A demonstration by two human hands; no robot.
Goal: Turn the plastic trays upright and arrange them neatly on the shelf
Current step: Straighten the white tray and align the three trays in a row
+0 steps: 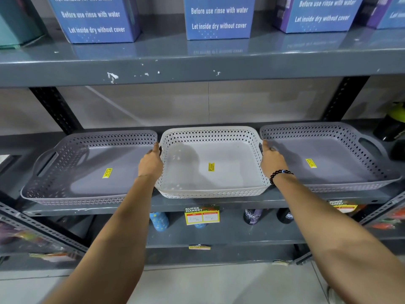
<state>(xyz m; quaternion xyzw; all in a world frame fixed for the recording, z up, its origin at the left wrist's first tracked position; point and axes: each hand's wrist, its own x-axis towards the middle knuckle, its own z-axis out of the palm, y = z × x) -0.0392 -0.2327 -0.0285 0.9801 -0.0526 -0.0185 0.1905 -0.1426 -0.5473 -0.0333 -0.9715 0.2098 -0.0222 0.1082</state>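
Note:
Three perforated plastic trays stand upright in a row on the grey shelf [219, 201]. The white tray [230, 172] is in the middle, a grey tray [122, 172] to its left and another grey tray [341, 163] to its right. Each has a yellow sticker on its floor. My left hand [151, 163] grips the white tray's left side handle, fingers hooked over the rim. My right hand [271, 161], with a black bead bracelet at the wrist, grips its right side handle. The white tray's front edge sticks out slightly past the shelf edge.
Blue printed boxes [219, 18] line the shelf above. Bottles [158, 220] and a price tag [201, 215] sit on the shelf below. A dark bottle with a green top [392, 121] stands at the far right. Black slotted uprights frame the bay.

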